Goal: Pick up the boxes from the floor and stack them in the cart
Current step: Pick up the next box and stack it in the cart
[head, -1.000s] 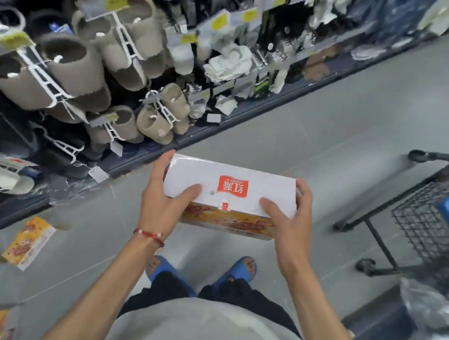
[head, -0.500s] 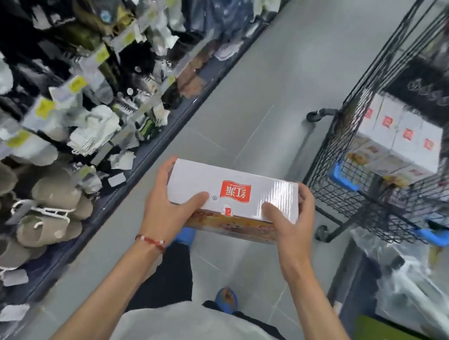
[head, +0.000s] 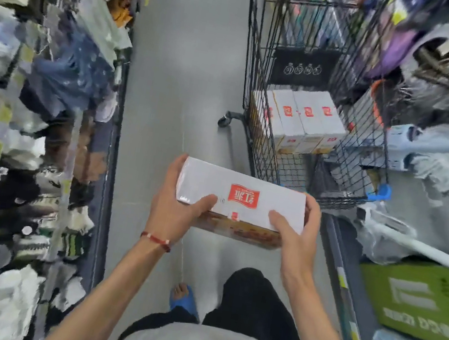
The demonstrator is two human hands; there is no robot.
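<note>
I hold a white box (head: 242,195) with a red logo and an orange-printed side at waist height, flat side up. My left hand (head: 177,209) grips its left end and my right hand (head: 297,236) grips its right end. Just beyond the box stands a black wire shopping cart (head: 253,133). Inside the cart, several matching white boxes (head: 301,120) stand side by side in a row.
Shelves of socks and clothing (head: 28,135) line the left of the aisle. On the right are mops, packaged goods and a green carton (head: 418,303). The grey floor (head: 183,72) runs ahead between them. My foot in a blue sandal (head: 184,297) is below the box.
The view has swung right from the slipper rack to face the cart, which is now directly ahead and closer. The box stays held in both hands.
</note>
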